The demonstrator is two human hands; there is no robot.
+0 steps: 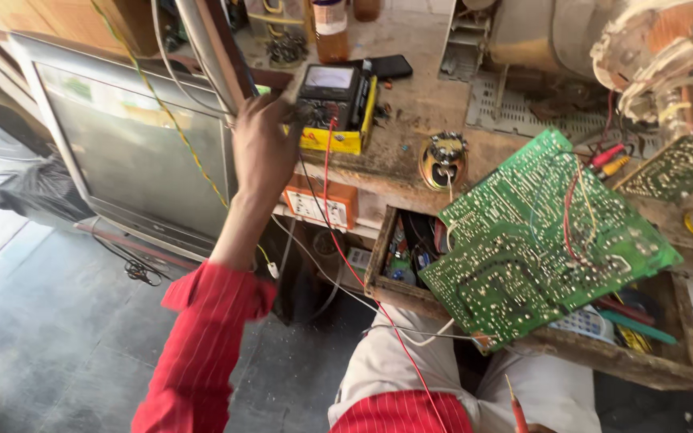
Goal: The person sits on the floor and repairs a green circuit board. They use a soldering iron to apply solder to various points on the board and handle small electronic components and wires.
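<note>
While left hand [262, 148] touches multimeter [332, 106] | drawer [659, 362]: tools, parts

A grey floor [58, 321] of worn, stained slabs fills the lower left of the frame, lit by soft daylight that brightens toward the left edge. An old tube television [122, 152] with a silver-grey frame stands at the upper left, its dark screen catching pale reflections. Just left of it lies a crumpled black plastic bag [30, 192]. Across the upper middle and right runs a dusty, scarred wooden workbench [419, 104]. An open wooden drawer [667, 365] juts from it at the lower right. Wooden boards [58, 20] show in the top left corner.
</note>
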